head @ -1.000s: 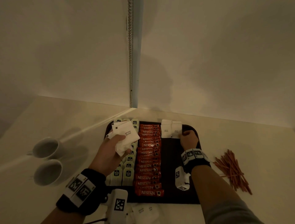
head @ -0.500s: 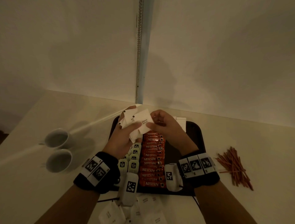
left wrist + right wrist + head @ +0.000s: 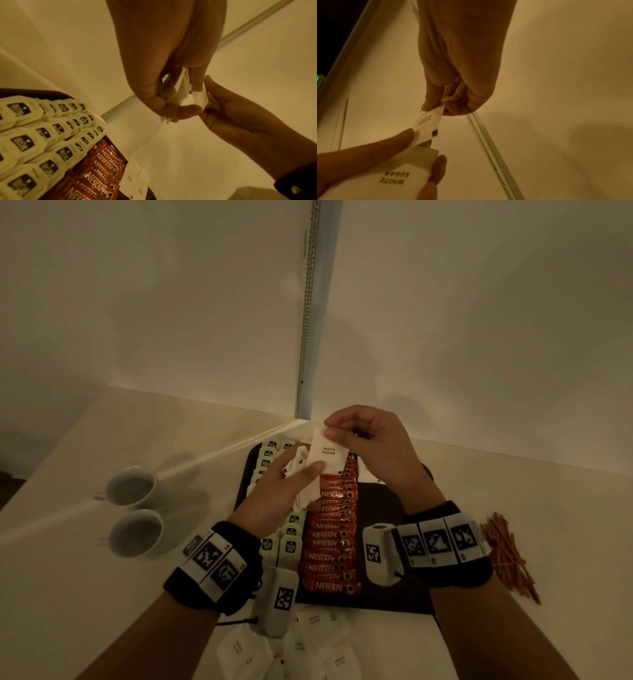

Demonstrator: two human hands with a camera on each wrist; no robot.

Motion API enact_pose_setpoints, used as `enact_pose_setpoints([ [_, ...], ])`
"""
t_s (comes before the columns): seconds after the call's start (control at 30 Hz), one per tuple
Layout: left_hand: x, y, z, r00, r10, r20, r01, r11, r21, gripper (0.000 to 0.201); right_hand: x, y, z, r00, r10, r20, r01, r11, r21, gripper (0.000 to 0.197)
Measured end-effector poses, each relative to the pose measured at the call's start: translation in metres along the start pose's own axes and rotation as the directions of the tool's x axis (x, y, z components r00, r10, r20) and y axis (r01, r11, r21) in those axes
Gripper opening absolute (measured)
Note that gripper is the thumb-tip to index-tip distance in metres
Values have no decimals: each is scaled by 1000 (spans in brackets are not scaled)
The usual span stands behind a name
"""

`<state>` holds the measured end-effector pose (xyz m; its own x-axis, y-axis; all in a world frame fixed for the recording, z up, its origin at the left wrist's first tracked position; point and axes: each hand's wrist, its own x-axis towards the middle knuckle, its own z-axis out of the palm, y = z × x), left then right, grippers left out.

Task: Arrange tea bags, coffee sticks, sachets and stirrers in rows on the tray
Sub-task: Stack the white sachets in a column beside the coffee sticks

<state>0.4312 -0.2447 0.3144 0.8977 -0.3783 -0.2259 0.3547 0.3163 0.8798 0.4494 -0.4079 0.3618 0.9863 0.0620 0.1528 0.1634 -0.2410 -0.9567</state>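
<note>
Nearest the front edge of the tabletop (image 3: 61, 594) there's a loose scatter of white sugar sachets (image 3: 318, 648), lying flat and overlapping, not on the tray. Right behind them sits the dark tray (image 3: 387, 597). On it, the left side has rows of pale tea bags (image 3: 289, 546) packed tight, and next to them a long column of red coffee sticks (image 3: 330, 556) overlapping like shingles from the near edge of the tray to the far one. The right part of the tray shows bare dark surface, with a couple of white sachets laid at its far edge, mostly hidden behind the hand.

Off the tray toward the right edge of the tabletop lies a heap of reddish stirrers (image 3: 507, 556). On the left side two white cups (image 3: 135, 510) sit next to each other.

Above the far half of the tray both hands are up in the air. The left hand (image 3: 274, 494) is clamped around a bunch of sachets, thumb pressing on top. The right hand (image 3: 373, 446) pinches the top corner of one sachet (image 3: 327, 455), printed WHITE SUGAR, between thumb and fingertips; its lower end is under the left thumb.
</note>
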Motion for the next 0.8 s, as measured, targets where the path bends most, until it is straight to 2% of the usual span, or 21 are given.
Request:
enact_pose_setpoints([
  [0.07,-1,-2,0,998,60,2,-60,995,85,18,-1,0,2,1000,-5,25,7,996,-86,2],
  [0.17,-3,-4,1,995,99,11,-100,985,144,15,-2,1,4,999,23,45,-16,991,-133,11],
  [0.3,-2,-8,4,998,26,-64,-27,999,-24,19,-10,11,4,983,162,86,-163,987,-5,15],
  [0.4,0,-12,1,995,-32,-97,25,997,-67,20,-23,25,8,973,209,98,-210,978,2,16],
  [0.5,1,-16,-4,992,-115,-42,106,979,-175,20,-29,42,3,969,248,14,-248,966,73,14],
  [0.6,0,-15,-9,983,-184,1,172,921,-350,36,-27,78,-21,928,326,-179,-307,943,128,20],
  [0.7,2,-11,-12,981,-194,-6,175,895,-411,39,-24,127,-46,833,398,-385,-380,916,125,25],
  [0.77,3,-9,-13,981,-194,-20,168,892,-421,37,-23,158,-58,758,455,-466,-487,871,58,27],
  [0.8,4,-8,-13,980,-197,-27,167,891,-423,37,-24,170,-61,738,476,-478,-540,841,3,26],
])
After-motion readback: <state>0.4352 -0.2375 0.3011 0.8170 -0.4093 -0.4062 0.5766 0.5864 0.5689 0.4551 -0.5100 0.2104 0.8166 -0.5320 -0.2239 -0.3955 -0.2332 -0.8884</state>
